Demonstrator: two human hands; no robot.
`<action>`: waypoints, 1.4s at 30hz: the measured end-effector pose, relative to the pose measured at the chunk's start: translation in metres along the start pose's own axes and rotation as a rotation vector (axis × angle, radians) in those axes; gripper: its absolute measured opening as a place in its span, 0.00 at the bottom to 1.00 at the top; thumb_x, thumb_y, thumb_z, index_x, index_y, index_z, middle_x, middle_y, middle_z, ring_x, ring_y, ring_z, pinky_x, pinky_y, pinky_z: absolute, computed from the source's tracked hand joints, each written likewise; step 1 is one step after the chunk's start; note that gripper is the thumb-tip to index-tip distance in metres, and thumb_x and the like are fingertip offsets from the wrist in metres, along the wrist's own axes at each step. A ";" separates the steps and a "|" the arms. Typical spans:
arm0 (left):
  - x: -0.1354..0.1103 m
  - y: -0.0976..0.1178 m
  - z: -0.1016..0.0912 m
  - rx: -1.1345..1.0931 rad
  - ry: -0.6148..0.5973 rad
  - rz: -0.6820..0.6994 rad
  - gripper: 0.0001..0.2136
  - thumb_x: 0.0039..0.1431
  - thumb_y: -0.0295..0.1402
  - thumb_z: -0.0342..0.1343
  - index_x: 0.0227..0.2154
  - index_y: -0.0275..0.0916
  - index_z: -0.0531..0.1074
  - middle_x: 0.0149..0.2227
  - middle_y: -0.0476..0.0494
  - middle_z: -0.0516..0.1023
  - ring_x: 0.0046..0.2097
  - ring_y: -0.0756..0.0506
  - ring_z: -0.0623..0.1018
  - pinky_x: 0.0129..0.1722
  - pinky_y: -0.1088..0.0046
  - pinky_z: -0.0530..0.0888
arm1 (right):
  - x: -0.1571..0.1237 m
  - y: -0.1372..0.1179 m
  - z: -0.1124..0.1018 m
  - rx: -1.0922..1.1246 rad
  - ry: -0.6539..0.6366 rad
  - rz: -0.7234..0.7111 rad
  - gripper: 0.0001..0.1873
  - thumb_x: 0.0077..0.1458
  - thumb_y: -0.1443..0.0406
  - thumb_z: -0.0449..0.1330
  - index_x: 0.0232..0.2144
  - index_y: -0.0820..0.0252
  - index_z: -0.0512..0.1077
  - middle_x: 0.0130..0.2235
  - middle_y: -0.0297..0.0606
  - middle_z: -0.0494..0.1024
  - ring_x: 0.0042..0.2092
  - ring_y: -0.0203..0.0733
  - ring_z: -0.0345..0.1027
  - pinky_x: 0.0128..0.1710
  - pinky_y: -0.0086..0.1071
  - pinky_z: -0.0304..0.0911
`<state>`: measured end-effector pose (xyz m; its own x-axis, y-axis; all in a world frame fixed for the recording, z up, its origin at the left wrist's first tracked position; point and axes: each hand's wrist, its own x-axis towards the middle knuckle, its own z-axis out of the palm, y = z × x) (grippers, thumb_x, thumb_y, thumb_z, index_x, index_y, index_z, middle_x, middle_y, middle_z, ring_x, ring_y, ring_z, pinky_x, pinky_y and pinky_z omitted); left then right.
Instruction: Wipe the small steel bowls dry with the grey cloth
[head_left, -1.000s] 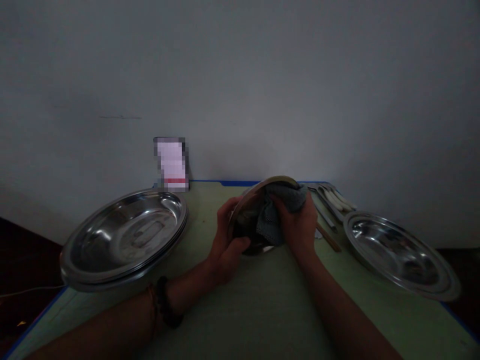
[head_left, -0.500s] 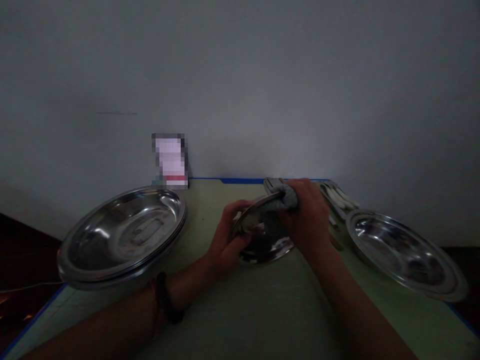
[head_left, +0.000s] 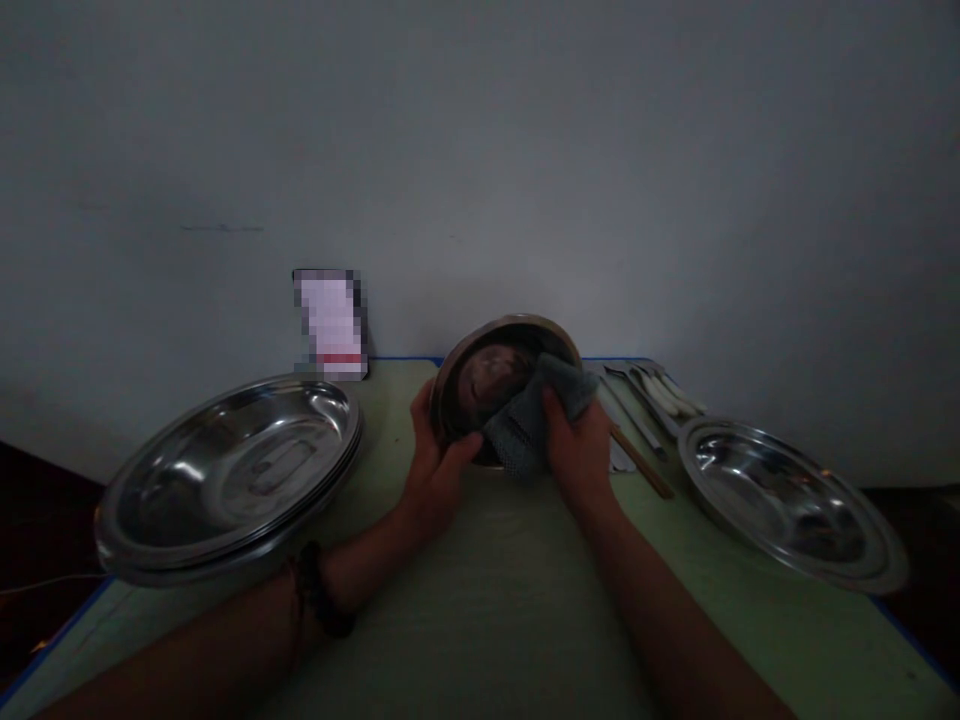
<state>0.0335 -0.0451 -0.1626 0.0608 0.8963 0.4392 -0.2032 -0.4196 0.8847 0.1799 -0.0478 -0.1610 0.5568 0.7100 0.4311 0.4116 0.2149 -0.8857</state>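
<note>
My left hand [head_left: 439, 455] grips the left rim of a round stainless steel bowl [head_left: 491, 380], thumb over the edge and fingers behind. The bowl is tilted up, its inside facing me. In my right hand [head_left: 577, 440] is a bunched grey-blue cloth [head_left: 525, 420], pinched between thumb and fingers. Part of the cloth hangs over the bowl's lower right rim and covers some of its inside.
Stacked metal basins [head_left: 225, 480] stand at the left of the green table [head_left: 480, 600], another metal basin [head_left: 795, 505] at the right. Chopsticks [head_left: 645, 465] and white-handled utensils [head_left: 664, 390] lie behind the bowl. A phone [head_left: 330, 320] leans against the wall [head_left: 600, 180].
The bowl has turned from nearly edge-on to show its inside. My right hand has moved the cloth from the upper rim down to the right side. The view has shifted slightly.
</note>
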 end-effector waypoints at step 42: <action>0.090 0.121 0.013 1.003 -0.371 0.057 0.18 0.54 0.48 0.50 0.36 0.37 0.72 0.34 0.40 0.78 0.38 0.40 0.76 0.37 0.64 0.71 | 0.043 -0.069 0.043 0.956 -0.278 0.600 0.09 0.50 0.66 0.59 0.36 0.60 0.72 0.43 0.39 0.78 0.45 0.40 0.72 0.49 0.37 0.66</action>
<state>0.0268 -0.0169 -0.0145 0.4045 0.8431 0.3544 0.6706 -0.5369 0.5118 0.1445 -0.0030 -0.0890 0.2510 0.9667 -0.0499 -0.6432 0.1280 -0.7549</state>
